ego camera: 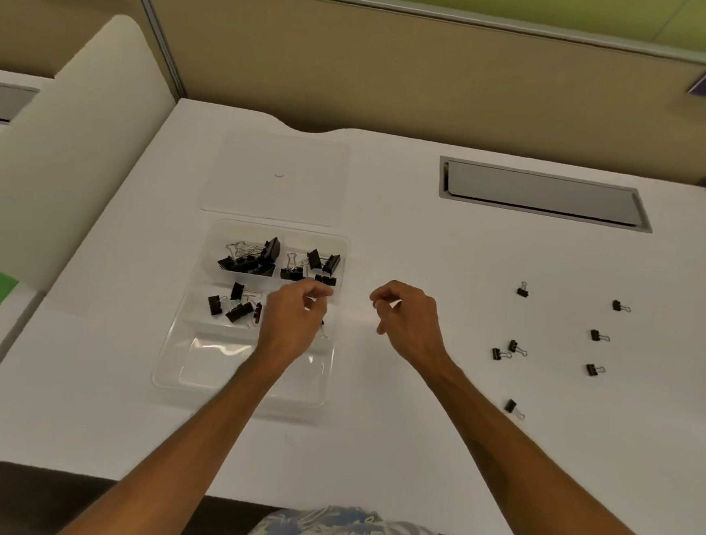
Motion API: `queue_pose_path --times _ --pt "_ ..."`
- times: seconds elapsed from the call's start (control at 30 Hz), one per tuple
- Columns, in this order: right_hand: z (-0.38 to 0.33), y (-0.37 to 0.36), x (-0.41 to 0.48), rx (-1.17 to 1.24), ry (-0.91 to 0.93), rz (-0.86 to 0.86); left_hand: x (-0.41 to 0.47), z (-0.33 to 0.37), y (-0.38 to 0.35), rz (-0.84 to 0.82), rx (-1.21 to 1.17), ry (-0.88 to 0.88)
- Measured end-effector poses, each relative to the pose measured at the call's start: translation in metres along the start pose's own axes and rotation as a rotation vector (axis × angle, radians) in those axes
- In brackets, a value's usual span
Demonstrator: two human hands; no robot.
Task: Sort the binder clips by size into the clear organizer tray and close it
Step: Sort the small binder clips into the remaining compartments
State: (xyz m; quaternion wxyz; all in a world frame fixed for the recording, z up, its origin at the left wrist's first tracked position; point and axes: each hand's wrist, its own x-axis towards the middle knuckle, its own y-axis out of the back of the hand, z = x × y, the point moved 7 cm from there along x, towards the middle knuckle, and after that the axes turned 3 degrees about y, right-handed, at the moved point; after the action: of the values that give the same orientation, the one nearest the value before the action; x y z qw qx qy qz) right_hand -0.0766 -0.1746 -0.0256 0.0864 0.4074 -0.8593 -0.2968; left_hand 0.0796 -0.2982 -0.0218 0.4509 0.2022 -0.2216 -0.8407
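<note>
Organizer tray [175, 363]: clear moulded plastic with rounded corners, sitting left of centre on the white desk [392, 439]; divided into compartments.
Far-left compartment: large black binder clips [255, 255] heaped together, wire handles tangled.
Far-right compartment: medium black clips [313, 266], about 4.
Middle-left compartment: smaller black clips [232, 304], about 5; the count is unsure because the left hand covers part.
Near compartment: glossy, nothing visible in it.
Lid [282, 177]: clear flat sheet lying detached just behind the tray, faint against the desk.
Left hand [292, 321]: over the tray's middle-right section, fingers curled; a small clip's wire shows at its edge, but a grasp cannot be confirmed.
Right hand [410, 318]: hovering beside the tray, fingers loosely curled, empty.
Loose small clips [556, 346]: 8 black ones scattered at right.
Cable hatch [543, 193]: grey metal rectangle, far right.
</note>
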Motion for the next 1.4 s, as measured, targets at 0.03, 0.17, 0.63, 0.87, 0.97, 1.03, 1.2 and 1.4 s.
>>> queue_pose_path --times 0.03,0.17,0.63,0.87,0.97,1.03,1.2,1.4 --pt "0.007 0.008 -0.004 0.008 -0.013 0.012 -0.003 0.008 -0.008 -0.014 -0.002 -0.028" --pt "0.036 0.041 -0.023 0.036 -0.055 0.07 -0.017 0.038 -0.045 -0.096 -0.01 -0.106" --pt "0.161 0.166 -0.07 -0.062 -0.187 0.104 -0.07 0.086 -0.181 -0.24 0.029 -0.065" --pt "0.203 0.193 -0.082 -0.095 -0.176 0.027 -0.092 0.087 -0.227 -0.243 0.062 -0.013" --pt "0.214 0.193 -0.088 -0.089 -0.166 -0.009 -0.098 0.086 -0.238 -0.234 0.076 0.001" --pt "0.219 0.188 -0.092 -0.092 -0.16 -0.043 -0.101 0.086 -0.243 -0.227 0.086 0.014" --pt "0.222 0.165 -0.1 -0.188 -0.116 -0.166 -0.107 0.082 -0.249 -0.211 0.112 0.045" --pt "0.211 0.147 -0.105 -0.415 0.039 -0.199 -0.111 0.075 -0.246 -0.185 0.127 0.083"
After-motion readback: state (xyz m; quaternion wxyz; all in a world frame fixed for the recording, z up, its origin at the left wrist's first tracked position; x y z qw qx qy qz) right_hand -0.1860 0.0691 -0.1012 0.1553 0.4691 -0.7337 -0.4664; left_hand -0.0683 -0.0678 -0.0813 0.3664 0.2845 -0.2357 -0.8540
